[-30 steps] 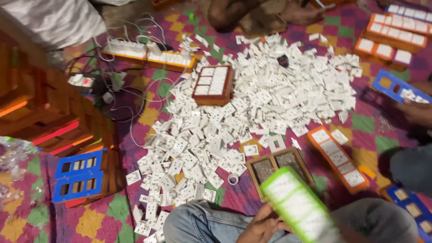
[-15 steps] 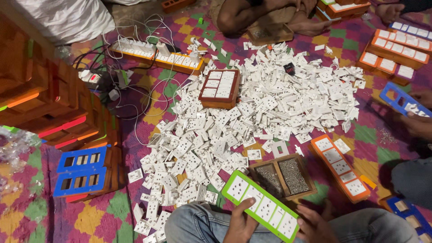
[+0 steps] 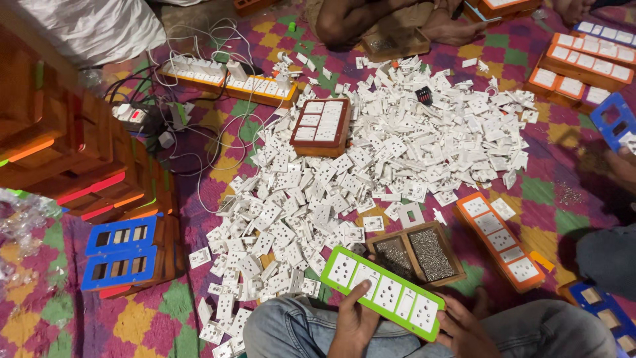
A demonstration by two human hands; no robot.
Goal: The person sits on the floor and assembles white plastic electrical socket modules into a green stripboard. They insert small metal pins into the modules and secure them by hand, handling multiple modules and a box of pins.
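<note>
- You held a green board (image 3: 384,293) over your knees, at the near edge of the mat (image 3: 543,192).
- Your left hand (image 3: 356,319) gripped its lower left side, with the thumb pressed on top by a white socket.
- Your right hand (image 3: 464,328) held the board's right end from below; I could not tell how tight the fingers were closed.
- The green board looked full: every slot I could see had a white socket in it.
- A wooden tray (image 3: 416,252) with two boxes of tiny screws sat on the mat just past the green board.
- An orange board (image 3: 500,240) lay to the right of the tray, and it looked filled too.
- A brown board (image 3: 321,124) with white parts sat up in the middle of the mat, on the pile's far side.
- A very big pile (image 3: 371,166) of loose white sockets covered the middle of the mat, so I judged a lot of work was left.
- Two blue frames (image 3: 120,250) at the left edge had open holes, with nothing in them.
- More orange boards (image 3: 583,63) sat in the far right corner, filled with white parts.
- Other people sat at the far edge and the right edge, and I could see only parts of them.
</note>
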